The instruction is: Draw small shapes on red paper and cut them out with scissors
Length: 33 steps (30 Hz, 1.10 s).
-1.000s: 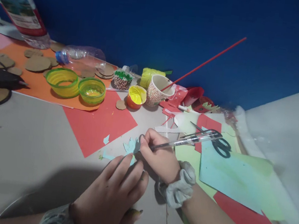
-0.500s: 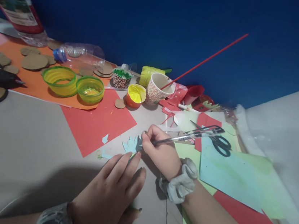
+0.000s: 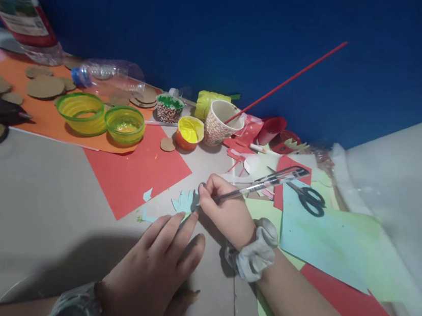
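Note:
My right hand (image 3: 226,208) is closed around a clear pen (image 3: 265,181), its tip down on a small light-blue paper cutout (image 3: 184,201) lying on the grey table. My left hand (image 3: 157,267) lies flat with fingers stretched out, the fingertips pressing the near edge of that cutout. A watch sits on my left wrist and a grey scrunchie (image 3: 255,253) on my right wrist.
Black scissors (image 3: 308,195) lie on light-blue and green paper sheets (image 3: 324,238) at the right. A red sheet (image 3: 136,167), two yellow-green rings (image 3: 100,119), paint cups (image 3: 189,132), a patterned cup (image 3: 219,123) with a red stick, cardboard discs and plastic bottles stand behind.
The view shifted slightly; my right hand and pen edged a little up and left on the cutout. My left hand stays pressed on the paper.

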Each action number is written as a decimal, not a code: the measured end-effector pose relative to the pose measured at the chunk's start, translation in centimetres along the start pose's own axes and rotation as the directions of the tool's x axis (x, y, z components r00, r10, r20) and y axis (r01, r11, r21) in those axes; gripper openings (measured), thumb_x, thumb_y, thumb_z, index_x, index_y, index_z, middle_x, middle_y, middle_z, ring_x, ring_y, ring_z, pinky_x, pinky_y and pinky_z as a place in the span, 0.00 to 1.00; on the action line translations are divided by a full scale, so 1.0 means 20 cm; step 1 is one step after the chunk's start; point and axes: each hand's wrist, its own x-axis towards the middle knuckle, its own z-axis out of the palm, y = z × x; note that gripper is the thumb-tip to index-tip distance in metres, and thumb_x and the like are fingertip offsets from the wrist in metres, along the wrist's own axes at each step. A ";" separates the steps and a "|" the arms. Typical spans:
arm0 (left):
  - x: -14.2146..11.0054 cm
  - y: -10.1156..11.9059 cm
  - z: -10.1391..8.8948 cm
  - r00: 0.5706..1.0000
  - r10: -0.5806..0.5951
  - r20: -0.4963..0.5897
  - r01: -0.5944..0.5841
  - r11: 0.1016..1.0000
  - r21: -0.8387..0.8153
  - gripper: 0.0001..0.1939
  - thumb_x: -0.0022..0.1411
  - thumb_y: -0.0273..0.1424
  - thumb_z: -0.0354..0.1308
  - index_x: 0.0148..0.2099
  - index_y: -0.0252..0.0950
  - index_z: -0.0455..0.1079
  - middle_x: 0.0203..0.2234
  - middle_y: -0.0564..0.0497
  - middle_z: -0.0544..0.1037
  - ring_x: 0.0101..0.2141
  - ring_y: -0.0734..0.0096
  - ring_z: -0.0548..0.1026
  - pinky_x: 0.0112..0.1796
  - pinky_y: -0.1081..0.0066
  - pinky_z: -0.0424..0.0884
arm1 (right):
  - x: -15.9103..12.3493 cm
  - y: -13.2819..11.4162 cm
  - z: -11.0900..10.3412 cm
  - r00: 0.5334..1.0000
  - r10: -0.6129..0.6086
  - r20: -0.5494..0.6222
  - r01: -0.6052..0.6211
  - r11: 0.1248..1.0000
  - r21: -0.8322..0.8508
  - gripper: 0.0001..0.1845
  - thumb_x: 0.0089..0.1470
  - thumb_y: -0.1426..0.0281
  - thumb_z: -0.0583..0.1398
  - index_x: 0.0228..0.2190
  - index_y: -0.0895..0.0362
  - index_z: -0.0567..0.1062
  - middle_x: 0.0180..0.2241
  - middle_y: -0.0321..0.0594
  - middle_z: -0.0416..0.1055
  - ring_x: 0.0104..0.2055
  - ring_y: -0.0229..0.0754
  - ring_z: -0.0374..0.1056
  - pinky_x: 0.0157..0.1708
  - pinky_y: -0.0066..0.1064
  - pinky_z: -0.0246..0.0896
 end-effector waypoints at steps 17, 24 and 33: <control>0.00 0.00 -0.01 1.000 -0.009 -0.001 0.009 1.000 -0.019 0.31 0.63 0.51 0.49 0.60 0.36 0.60 0.61 0.38 0.61 0.58 0.52 0.56 0.56 0.57 0.43 | 0.01 0.05 0.00 0.997 -0.033 -0.066 0.037 0.998 0.057 0.15 0.57 0.68 0.55 0.22 0.54 0.57 0.19 0.28 0.56 0.23 0.35 0.54 0.25 0.28 0.51; 0.01 0.00 -0.01 1.000 -0.005 0.002 0.005 1.000 -0.009 0.30 0.63 0.50 0.49 0.60 0.36 0.61 0.61 0.38 0.61 0.58 0.52 0.56 0.56 0.57 0.45 | 0.01 0.03 0.00 0.998 -0.024 -0.065 0.026 0.999 0.024 0.15 0.57 0.68 0.55 0.21 0.54 0.56 0.19 0.28 0.57 0.23 0.35 0.54 0.25 0.29 0.51; 0.01 0.00 -0.01 1.000 -0.004 -0.014 0.004 1.000 -0.007 0.30 0.62 0.51 0.50 0.58 0.36 0.63 0.60 0.38 0.63 0.57 0.52 0.57 0.56 0.57 0.44 | 0.01 0.04 -0.01 0.997 -0.058 -0.041 0.060 0.997 0.045 0.15 0.57 0.69 0.54 0.21 0.54 0.57 0.19 0.28 0.56 0.22 0.35 0.53 0.25 0.28 0.50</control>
